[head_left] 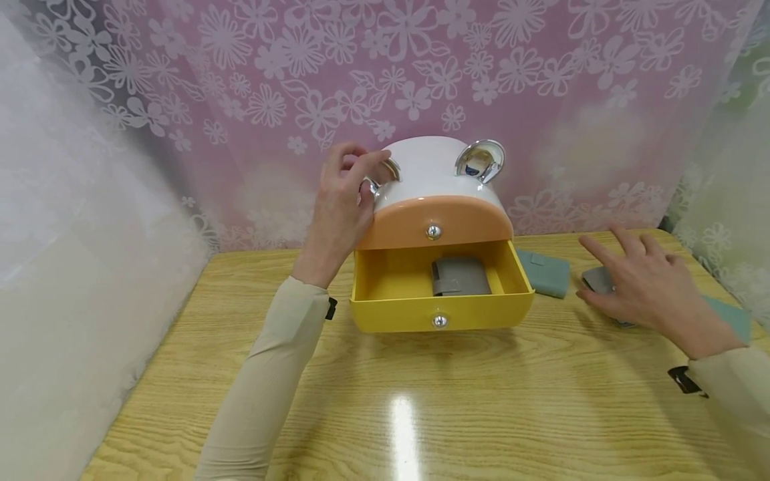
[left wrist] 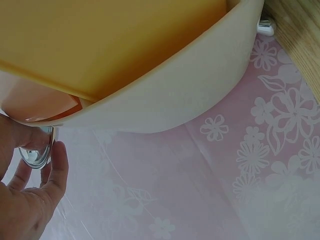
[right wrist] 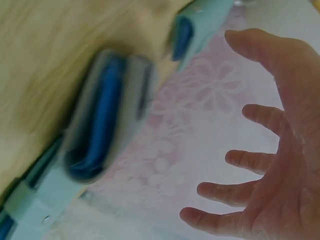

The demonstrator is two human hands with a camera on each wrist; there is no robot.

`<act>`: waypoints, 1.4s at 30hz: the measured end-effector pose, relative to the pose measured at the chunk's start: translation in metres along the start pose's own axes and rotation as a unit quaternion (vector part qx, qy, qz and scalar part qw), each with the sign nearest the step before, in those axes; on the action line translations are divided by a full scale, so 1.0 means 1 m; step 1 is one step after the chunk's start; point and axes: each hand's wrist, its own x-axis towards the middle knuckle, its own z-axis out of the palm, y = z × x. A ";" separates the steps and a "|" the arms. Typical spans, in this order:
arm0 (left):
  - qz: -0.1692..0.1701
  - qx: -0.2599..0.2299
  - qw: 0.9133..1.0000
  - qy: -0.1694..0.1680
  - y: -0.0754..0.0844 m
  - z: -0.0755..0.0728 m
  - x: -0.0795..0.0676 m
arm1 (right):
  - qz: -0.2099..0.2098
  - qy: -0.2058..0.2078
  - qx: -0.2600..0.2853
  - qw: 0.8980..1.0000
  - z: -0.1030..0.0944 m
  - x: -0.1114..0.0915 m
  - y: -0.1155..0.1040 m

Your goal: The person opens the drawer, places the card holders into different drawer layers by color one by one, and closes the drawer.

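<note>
A small drawer box with a white rounded top and an orange upper drawer stands at the table's back. Its yellow lower drawer is pulled out, with a grey wallet inside. My left hand pinches the silver ear on the box's left side. Fingers spread, my right hand hovers over another grey wallet, partly hidden beneath it. In the right wrist view that wallet is blurred and apart from the hand.
A teal wallet lies just right of the drawer. Another teal wallet is partly covered by the right wrist. The box's right silver ear sticks up. Behind the wooden table hangs a pink flowered curtain.
</note>
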 end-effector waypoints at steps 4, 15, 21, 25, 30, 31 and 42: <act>-0.002 0.003 1.000 -0.004 0.000 -0.001 0.000 | 0.008 -0.048 -0.015 0.999 0.010 -0.002 0.012; -0.006 0.002 1.000 -0.006 0.000 -0.001 0.000 | 0.005 -0.144 -0.038 0.989 0.030 -0.003 0.035; -0.005 0.002 1.000 -0.006 -0.001 0.000 0.000 | 0.016 -0.167 -0.008 0.986 0.034 0.000 0.038; -0.005 -0.001 1.000 -0.006 0.000 0.000 0.000 | 0.022 -0.173 0.013 0.985 0.036 0.002 0.037; -0.008 0.003 1.000 -0.005 0.000 0.000 0.000 | 0.024 -0.164 0.019 0.986 0.038 0.005 0.036; -0.009 0.003 1.000 -0.006 0.000 0.000 0.000 | 0.024 -0.162 0.017 0.986 0.038 0.005 0.036; -0.018 -0.003 1.000 -0.008 0.000 0.000 0.000 | 0.000 -0.075 0.000 0.997 0.039 0.002 0.027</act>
